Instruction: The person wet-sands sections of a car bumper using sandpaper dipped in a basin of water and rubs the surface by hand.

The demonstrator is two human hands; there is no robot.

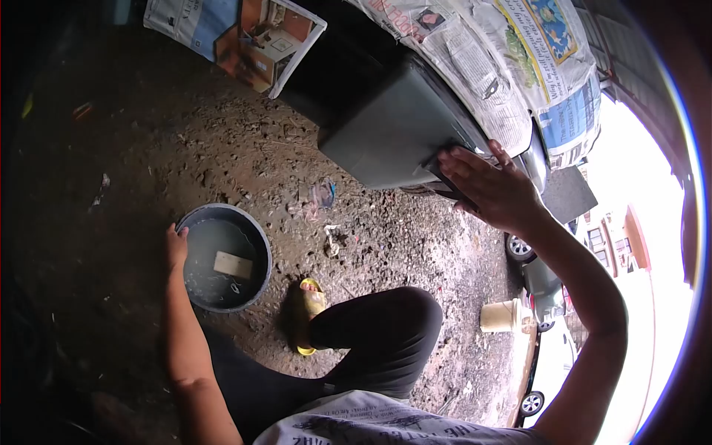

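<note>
My left hand (176, 248) grips the rim of a round grey basin (268, 248) on the ground. Cloudy water fills part of the basin, and a pale rectangular block (233, 265) lies in it. My right hand (486, 182) is up against a dark grey vehicle panel (386, 122), fingers stretched along its lower edge. Under those fingers is a dark thin sheet (436, 165) that looks like sandpaper, mostly hidden by the hand. Newspaper (475, 67) covers the surfaces beside the panel.
Another newspaper-covered part (237, 37) juts out at the upper left. The ground (215, 148) is rough, wet-looking and littered with scraps. My foot in a yellow slipper (311, 297) stands right of the basin. A whitish bucket (500, 317) and parked cars (552, 363) are farther right.
</note>
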